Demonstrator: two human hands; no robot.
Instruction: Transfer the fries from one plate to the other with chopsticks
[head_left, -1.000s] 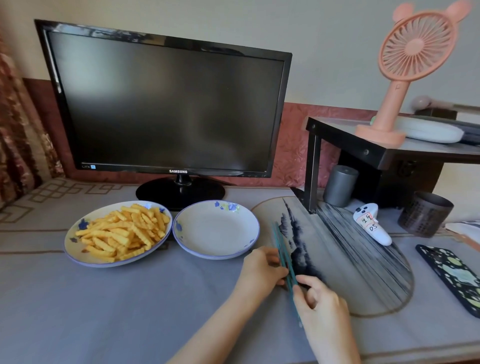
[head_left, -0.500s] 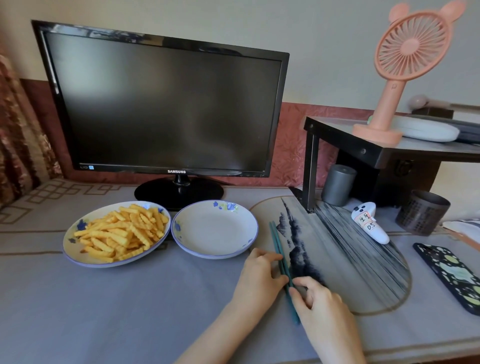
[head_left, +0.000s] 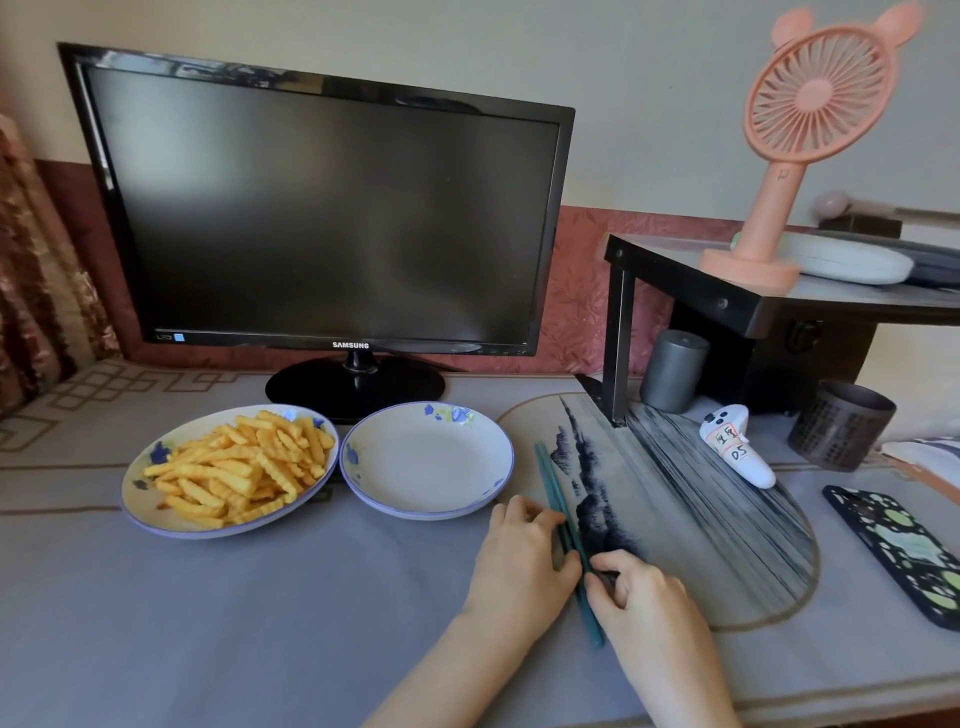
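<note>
The right hand (head_left: 644, 597) is curled at the near end of the teal chopsticks (head_left: 553, 483), its fingertips pinching the pair from the right. The left hand (head_left: 519, 556) has thumb and curled fingers closed on the same pair at mid-length from the left. The sticks lie low and side by side, tips pointing away, along the left edge of an ink-painted fan (head_left: 701, 519) that rests flat on the counter (head_left: 234, 623). The fries (head_left: 244, 462) are all heaped on the left plate (head_left: 136, 499). The empty plate (head_left: 426, 462) stands just beside it, rims nearly touching, between the fries and the hands. Judged risks: with two hands sharing one thin pair, a stick may roll free or cross the other as the left hand lets go. The right hand would then hold uneven tips that cannot close on a fry. The ridged fries look slippery enough to drop onto the counter at the gap between the rims. A reach across the empty plate may also nudge it. Compared with the frames one second and half a second earlier, little differs. The chopsticks keep the same line beside the fan, both hands remain on them, the right fingers sit slightly tighter, and no fry has left its plate.
</note>
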